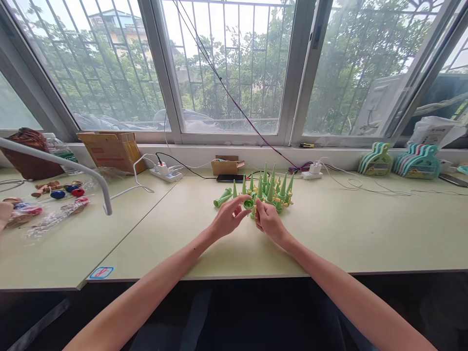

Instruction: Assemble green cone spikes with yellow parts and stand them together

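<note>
My left hand pinches a green plastic watering spike between thumb and fingers, its round hollow end turned toward me. Close on its right, my right hand is closed with the thumb on top. A bit of yellow shows by its fingertips, but what it grips is mostly hidden. Just behind both hands stands a cluster of green pointed spikes with small yellow valves, tips upward. Two green tube-like pieces lie left of the cluster.
A phone and a small open carton are behind the spikes. Power strips with cables run along the wall. Green and blue plastic items stand at right. At left are a white curved bar, bagged parts and another person's hand.
</note>
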Action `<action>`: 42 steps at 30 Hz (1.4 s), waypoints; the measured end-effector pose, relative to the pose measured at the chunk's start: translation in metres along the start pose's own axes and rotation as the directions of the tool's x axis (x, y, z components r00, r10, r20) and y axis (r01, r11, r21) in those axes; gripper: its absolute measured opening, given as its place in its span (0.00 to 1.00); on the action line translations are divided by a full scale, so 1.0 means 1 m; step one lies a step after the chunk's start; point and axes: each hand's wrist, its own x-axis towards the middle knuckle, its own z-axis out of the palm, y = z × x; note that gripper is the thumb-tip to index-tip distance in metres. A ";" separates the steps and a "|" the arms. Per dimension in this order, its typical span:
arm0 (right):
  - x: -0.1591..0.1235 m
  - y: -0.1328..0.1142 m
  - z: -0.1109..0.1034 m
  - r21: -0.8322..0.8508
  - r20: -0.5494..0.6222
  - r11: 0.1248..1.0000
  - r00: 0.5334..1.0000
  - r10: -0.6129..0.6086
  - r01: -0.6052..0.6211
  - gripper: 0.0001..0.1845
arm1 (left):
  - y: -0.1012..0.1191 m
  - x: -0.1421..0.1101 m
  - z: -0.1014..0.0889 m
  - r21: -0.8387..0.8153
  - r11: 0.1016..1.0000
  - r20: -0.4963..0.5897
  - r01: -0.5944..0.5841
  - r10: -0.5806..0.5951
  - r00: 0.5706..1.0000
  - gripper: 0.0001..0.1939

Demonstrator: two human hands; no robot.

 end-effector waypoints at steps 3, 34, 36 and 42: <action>0.001 -0.002 0.000 0.083 0.046 0.996 0.999 0.016 -0.019 0.30 | 0.001 0.000 0.000 -0.022 0.999 0.007 0.049 -0.049 0.999 0.19; -0.002 -0.007 -0.002 0.140 0.153 0.986 0.986 0.067 -0.089 0.24 | -0.010 0.001 0.006 -0.240 0.962 0.008 0.132 -0.134 0.991 0.22; -0.002 -0.006 -0.002 0.099 0.142 0.992 0.988 0.063 -0.078 0.23 | -0.010 0.001 0.006 -0.251 0.957 0.008 0.147 -0.150 0.989 0.22; -0.005 -0.005 -0.004 -0.326 0.075 0.935 0.989 -0.125 0.142 0.20 | -0.003 0.001 0.003 -0.372 0.882 0.087 0.288 -0.276 0.957 0.24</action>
